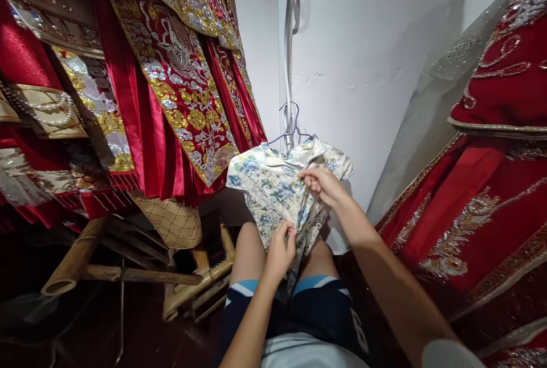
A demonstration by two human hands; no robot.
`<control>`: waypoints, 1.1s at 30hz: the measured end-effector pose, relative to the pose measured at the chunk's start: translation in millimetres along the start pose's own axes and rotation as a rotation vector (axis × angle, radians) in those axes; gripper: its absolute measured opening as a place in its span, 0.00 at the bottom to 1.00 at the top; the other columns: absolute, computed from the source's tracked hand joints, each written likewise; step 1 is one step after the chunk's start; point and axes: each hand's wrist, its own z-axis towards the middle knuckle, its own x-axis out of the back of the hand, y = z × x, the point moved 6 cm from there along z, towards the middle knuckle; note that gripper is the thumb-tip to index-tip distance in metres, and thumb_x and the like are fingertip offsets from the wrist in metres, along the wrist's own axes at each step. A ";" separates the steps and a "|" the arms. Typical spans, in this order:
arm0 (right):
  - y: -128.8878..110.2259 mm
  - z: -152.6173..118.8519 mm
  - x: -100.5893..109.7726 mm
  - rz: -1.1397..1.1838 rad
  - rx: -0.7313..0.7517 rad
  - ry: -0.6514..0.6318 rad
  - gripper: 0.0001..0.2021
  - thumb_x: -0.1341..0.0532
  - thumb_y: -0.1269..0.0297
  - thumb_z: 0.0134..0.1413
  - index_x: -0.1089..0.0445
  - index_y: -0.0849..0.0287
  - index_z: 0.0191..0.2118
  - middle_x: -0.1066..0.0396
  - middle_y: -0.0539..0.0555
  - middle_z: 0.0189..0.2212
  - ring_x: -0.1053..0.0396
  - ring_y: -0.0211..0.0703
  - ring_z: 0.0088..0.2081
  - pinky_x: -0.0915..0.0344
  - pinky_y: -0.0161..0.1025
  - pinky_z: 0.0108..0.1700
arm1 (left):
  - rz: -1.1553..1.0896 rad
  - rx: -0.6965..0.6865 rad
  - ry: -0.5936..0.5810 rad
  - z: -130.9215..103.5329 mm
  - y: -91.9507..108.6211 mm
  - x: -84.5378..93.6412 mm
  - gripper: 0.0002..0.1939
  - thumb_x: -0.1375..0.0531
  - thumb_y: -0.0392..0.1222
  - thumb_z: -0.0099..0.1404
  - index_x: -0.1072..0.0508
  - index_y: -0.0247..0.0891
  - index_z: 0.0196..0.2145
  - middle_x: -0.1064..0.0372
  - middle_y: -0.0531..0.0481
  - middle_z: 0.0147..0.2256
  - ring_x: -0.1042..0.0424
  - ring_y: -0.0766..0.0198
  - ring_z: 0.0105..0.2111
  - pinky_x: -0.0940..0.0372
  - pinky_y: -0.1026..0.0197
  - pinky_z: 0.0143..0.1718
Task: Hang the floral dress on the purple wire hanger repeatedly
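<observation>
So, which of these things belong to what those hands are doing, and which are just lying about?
Part of the job:
floral shirt
purple hanger, in the shirt's neck
left hand, low on the shirt front
right hand, higher up

Just about:
red embroidered garments, left
red beaded garment, right
bamboo furniture, lower left

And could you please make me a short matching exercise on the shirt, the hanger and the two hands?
Column one
1. Shirt
2. Hanger
3. Left hand
4. Right hand

Column two
A. Purple
B. At the upper front of the floral garment
C. Pale, with blue flowers
D. Lower down the garment's front, above the lap

Pairs: 1-C; 2-A; 3-D; 4-B
</observation>
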 end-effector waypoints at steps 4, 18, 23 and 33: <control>-37.1 35.4 -3.6 0.168 -0.035 0.057 0.06 0.39 0.72 0.52 0.29 0.65 0.26 0.40 0.45 0.12 0.52 0.26 0.12 0.59 0.27 0.12 | 0.017 0.013 -0.027 -6.9 -19.9 -1.4 0.09 0.48 0.40 0.69 0.30 0.39 0.34 0.34 0.49 0.29 0.33 0.59 0.32 0.42 0.61 0.34; -54.5 6.9 -21.7 -0.103 0.214 -0.042 0.11 0.37 0.62 0.51 0.30 0.61 0.23 0.37 0.48 0.12 0.46 0.29 0.13 0.53 0.29 0.16 | 0.177 -0.467 0.112 147.9 118.9 65.0 0.13 0.46 0.41 0.71 0.26 0.39 0.48 0.27 0.46 0.38 0.29 0.59 0.36 0.37 0.58 0.42; -41.5 16.2 -10.0 -0.138 0.296 0.033 0.10 0.36 0.62 0.46 0.30 0.60 0.20 0.44 0.44 0.10 0.52 0.29 0.14 0.56 0.31 0.17 | 0.347 -0.562 0.107 169.9 148.1 59.6 0.09 0.45 0.36 0.69 0.26 0.36 0.33 0.28 0.46 0.32 0.30 0.60 0.34 0.38 0.59 0.39; 53.5 -16.5 -4.2 -0.030 0.109 0.043 0.12 0.38 0.58 0.42 0.34 0.58 0.16 0.48 0.43 0.11 0.54 0.31 0.15 0.57 0.33 0.19 | -0.376 -0.032 0.521 180.3 9.6 164.5 0.13 0.48 0.38 0.71 0.34 0.35 0.28 0.35 0.53 0.24 0.33 0.67 0.29 0.33 0.60 0.41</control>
